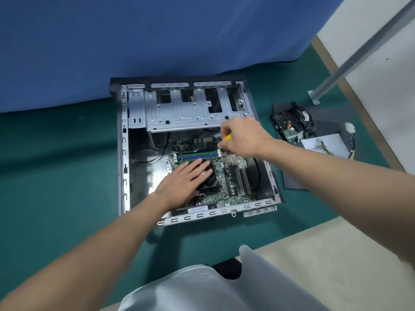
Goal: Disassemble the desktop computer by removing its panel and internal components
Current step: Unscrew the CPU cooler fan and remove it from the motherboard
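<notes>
Directly below right hand [241, 138] fingers, clamped on yellow screwdriver [228, 137], lies motherboard [224, 176] corner; tip hidden. Nearby left hand [182, 180] flat, fingers apart, on cooler fan [211, 167].

Green motherboard [224, 176], blue-green memory slots [198, 154], yellow tool handle [227, 137], teal floor mat [56, 176]

I get one wide-angle view, from the camera worn on the person's head. It faces forward and steeply down, near the open grey metal computer case [179, 113] lying mid-frame on the teal floor [67, 176].
</notes>
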